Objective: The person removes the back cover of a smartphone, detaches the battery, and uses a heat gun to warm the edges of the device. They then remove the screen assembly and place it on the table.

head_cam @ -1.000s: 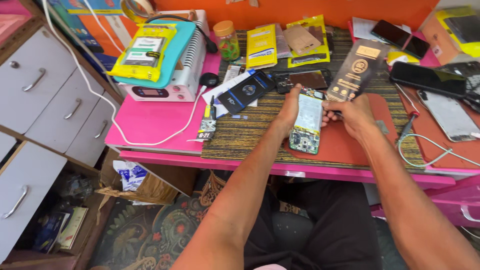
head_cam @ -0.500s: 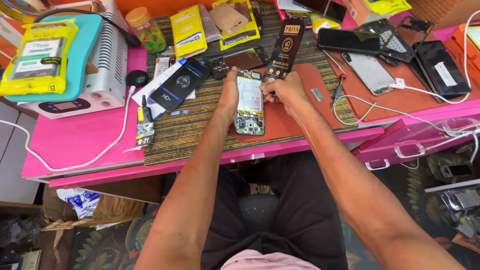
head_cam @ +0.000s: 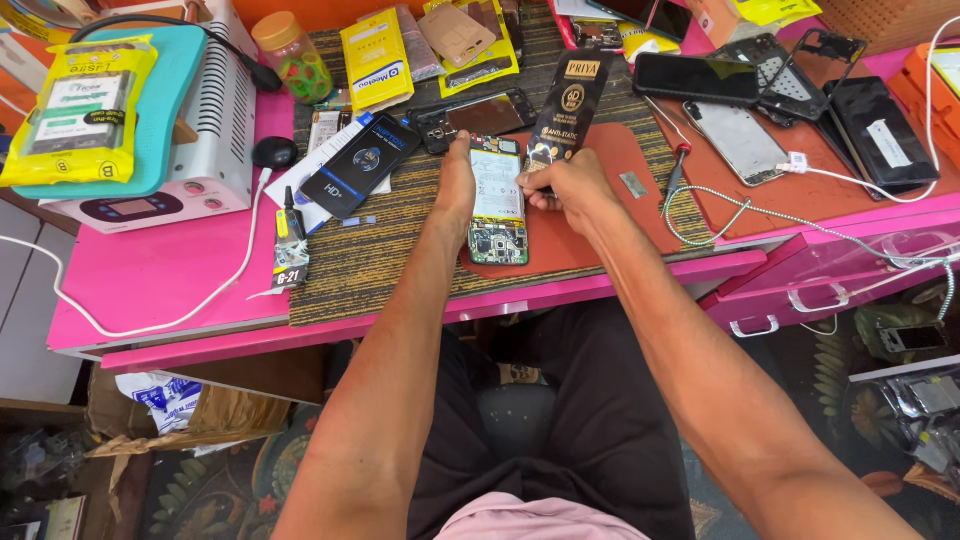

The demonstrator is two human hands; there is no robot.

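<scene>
Red-brown work mat (head_cam: 610, 215) from the head view carries the opened phone (head_cam: 497, 203), back cover off, battery and green circuit board showing, lying near the pink desk (head_cam: 170, 270) edge; your left hand (head_cam: 455, 190) presses flat along its left side, fingers closed against the frame; your right hand (head_cam: 565, 185) is pinched narrow on a small tool, too hidden to name, at the upper right edge; keep the left steady so the phone cannot slide, work the tip shallow, clear of the battery.

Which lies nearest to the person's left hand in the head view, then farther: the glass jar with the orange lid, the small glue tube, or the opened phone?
1. Opened phone with exposed circuit board, touching the left hand.
2. Small glue tube, to its left.
3. Glass jar with the orange lid, far up-left.
</scene>
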